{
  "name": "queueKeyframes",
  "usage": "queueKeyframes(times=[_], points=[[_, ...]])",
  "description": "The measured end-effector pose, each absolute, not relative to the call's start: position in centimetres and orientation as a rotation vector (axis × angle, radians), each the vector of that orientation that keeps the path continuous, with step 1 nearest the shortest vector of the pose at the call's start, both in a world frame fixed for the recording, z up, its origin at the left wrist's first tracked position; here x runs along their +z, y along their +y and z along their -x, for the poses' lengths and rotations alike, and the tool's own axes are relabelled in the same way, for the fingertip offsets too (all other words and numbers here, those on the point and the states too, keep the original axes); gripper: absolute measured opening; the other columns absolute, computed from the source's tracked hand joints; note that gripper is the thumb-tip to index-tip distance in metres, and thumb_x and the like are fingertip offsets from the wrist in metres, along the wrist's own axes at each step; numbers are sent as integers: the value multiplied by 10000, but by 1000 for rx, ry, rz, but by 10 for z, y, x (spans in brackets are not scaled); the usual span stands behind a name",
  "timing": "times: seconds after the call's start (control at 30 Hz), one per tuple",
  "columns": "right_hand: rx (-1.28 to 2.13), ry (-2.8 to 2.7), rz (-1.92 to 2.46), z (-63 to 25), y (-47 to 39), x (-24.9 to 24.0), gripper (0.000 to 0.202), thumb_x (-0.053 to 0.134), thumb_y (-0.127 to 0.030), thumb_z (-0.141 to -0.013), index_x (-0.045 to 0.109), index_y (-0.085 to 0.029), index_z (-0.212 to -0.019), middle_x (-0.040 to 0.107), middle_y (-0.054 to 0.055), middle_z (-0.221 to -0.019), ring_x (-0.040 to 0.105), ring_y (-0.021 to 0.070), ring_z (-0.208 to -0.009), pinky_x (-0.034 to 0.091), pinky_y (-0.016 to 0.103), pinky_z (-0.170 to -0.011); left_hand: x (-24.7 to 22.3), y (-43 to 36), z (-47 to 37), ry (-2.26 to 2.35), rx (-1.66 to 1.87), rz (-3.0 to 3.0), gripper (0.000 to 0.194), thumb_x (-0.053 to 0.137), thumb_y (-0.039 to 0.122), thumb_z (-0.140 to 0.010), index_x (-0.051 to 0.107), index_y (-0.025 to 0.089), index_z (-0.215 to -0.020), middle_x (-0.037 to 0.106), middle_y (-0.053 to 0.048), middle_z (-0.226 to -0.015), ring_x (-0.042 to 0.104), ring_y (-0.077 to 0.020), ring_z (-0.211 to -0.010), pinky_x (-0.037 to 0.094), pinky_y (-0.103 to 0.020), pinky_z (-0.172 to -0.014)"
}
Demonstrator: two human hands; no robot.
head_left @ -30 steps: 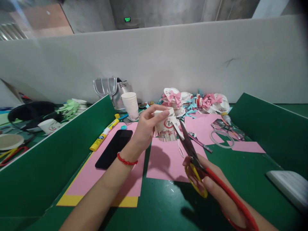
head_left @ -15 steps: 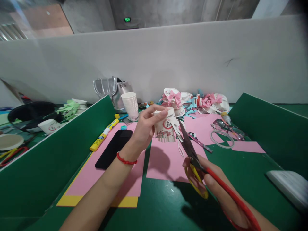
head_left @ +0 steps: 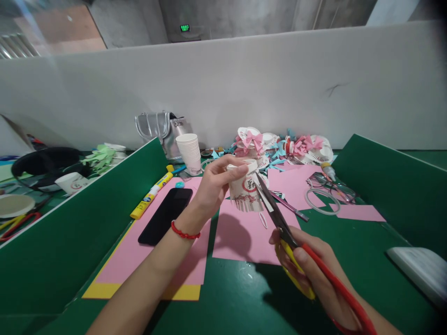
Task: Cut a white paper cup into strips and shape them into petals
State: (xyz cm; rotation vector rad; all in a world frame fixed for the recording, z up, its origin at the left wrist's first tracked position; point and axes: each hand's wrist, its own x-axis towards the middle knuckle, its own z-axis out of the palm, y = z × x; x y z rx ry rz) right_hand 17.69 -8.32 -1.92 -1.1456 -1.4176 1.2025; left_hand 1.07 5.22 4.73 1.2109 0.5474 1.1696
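My left hand (head_left: 218, 181) pinches a white paper cup (head_left: 240, 190) near its rim, holding it above the table. Red and black printing marks the cup's side, and its lower edge is cut into narrow fringe strips. In my right hand (head_left: 314, 260) are scissors (head_left: 275, 211) with one red and one yellow handle. Their blades lie against the cup's right side, nearly closed, and a white strip shows along them. Beneath the cup, pink paper (head_left: 240, 232) lies on the table with a shadow across it.
A black phone (head_left: 165, 216) and yellow glue sticks (head_left: 145, 202) lie to the left. Behind stand stacked paper cups (head_left: 188, 153) and a silver bag (head_left: 164, 130). Paper flowers (head_left: 254, 142) are piled at the back. Green dividers (head_left: 394, 186) edge both sides; glasses (head_left: 335, 186) lie right.
The scissor blades have closed from a wider gap. The cup has shifted slightly right and down with my left hand, and my right hand has moved slightly right.
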Motion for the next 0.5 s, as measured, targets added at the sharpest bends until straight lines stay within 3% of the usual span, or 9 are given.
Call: queueKeyframes(times=[0.17, 0.5], points=[[1212, -1346, 1146, -175, -86, -19, 436, 514, -616, -888, 559, -182, -906, 359, -67, -539, 262, 89, -431, 194, 206, -362, 48, 51, -12, 525, 1150, -1242, 163, 821, 277, -580, 689, 193, -623, 721, -29, -864, 648, -180, -846, 486, -291, -725], [1169, -1351, 1193, -174, -84, -18, 464, 519, -643, -869, 600, -188, -829, 284, -58, -573, 224, 106, -487, 147, 240, -418, 47, 50, -13, 529, 1131, -1229, 158, 815, 249, -568, 671, 186, -573, 727, -28, -876, 643, -175, -826, 485, -295, -719]])
